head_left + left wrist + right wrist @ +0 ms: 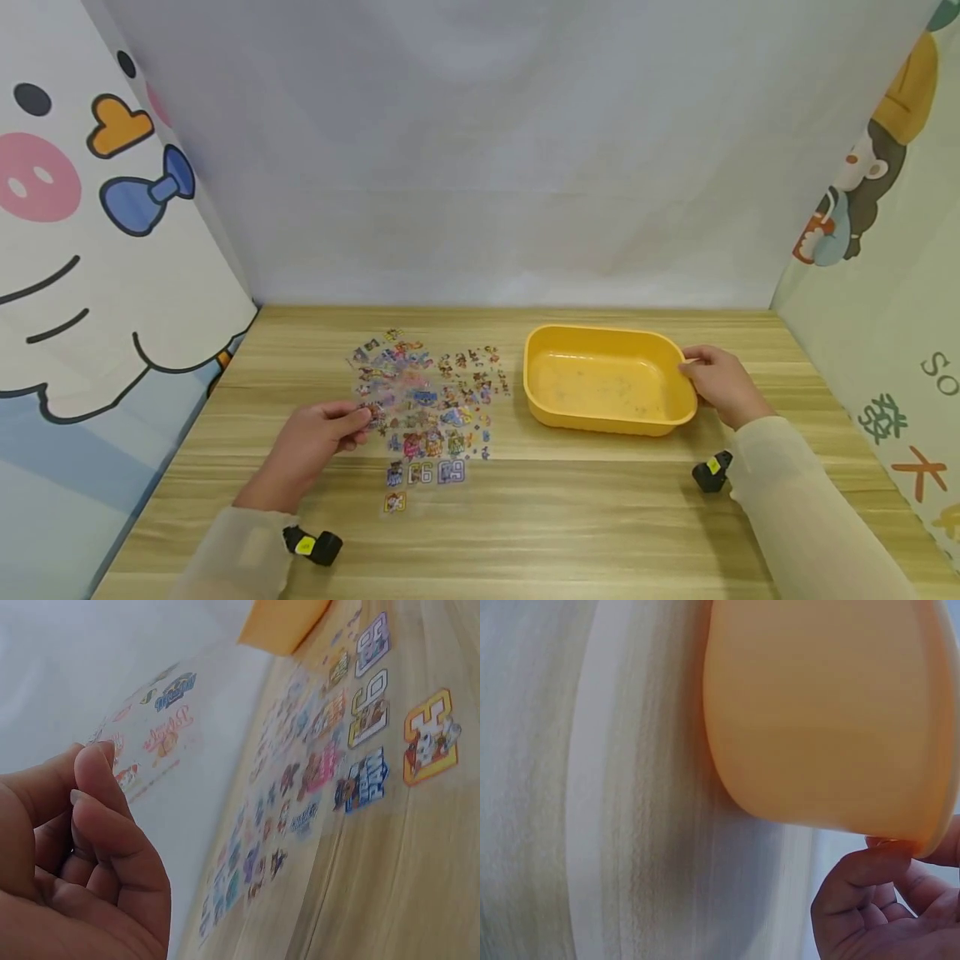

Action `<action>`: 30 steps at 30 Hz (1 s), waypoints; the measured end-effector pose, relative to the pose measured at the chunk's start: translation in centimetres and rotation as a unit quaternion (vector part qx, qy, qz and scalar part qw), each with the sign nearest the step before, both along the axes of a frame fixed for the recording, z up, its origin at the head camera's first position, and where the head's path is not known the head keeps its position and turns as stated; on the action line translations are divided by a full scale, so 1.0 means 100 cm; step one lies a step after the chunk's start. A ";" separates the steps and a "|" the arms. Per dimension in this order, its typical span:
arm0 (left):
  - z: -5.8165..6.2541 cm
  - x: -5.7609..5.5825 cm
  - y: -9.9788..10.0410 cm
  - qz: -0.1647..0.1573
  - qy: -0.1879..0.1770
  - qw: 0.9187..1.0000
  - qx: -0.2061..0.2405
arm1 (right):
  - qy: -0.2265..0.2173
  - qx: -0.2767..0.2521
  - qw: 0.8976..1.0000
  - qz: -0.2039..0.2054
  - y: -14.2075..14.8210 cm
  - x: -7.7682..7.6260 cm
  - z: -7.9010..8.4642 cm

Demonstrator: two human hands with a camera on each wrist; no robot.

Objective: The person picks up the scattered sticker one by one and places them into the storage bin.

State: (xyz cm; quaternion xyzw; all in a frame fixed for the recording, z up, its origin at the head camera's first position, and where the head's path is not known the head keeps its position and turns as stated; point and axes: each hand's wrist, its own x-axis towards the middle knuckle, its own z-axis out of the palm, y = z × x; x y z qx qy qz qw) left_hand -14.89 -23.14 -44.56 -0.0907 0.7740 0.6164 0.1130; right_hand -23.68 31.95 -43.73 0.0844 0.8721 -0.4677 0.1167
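My left hand (318,442) pinches the edge of a clear sticker sheet (161,724) between thumb and fingers, lifted above the table in the left wrist view. Beneath and beside it, other transparent sticker sheets (435,446) with colourful cartoon figures and numbers lie overlapping on the wood. With thumb and curled fingers, my right hand (720,383) grips the right rim of a yellow plastic basin (600,421). The right wrist view shows the basin's outer wall (825,720) with the fingers at its lip. Small dark specks show on the basin's floor.
The wooden table (570,517) runs back to a pale curtain (510,167). Cartoon-printed panels (67,275) stand along both sides. Each wrist carries a small black device (326,547) near the sleeve.
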 end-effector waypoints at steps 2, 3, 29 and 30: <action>0.000 -0.004 0.007 -0.011 0.001 1.000 0.003 | -0.002 0.002 1.000 -0.002 0.000 -0.001 -0.001; 0.001 -0.006 0.011 -0.014 0.000 1.000 0.006 | -0.003 0.003 1.000 -0.004 0.001 -0.001 -0.001; 0.012 -0.040 0.141 -0.069 0.014 0.993 0.096 | -0.003 0.016 1.000 0.016 0.000 -0.007 0.001; 0.013 -0.041 0.146 -0.074 0.013 0.992 0.097 | -0.004 0.014 1.000 0.016 0.000 -0.007 0.001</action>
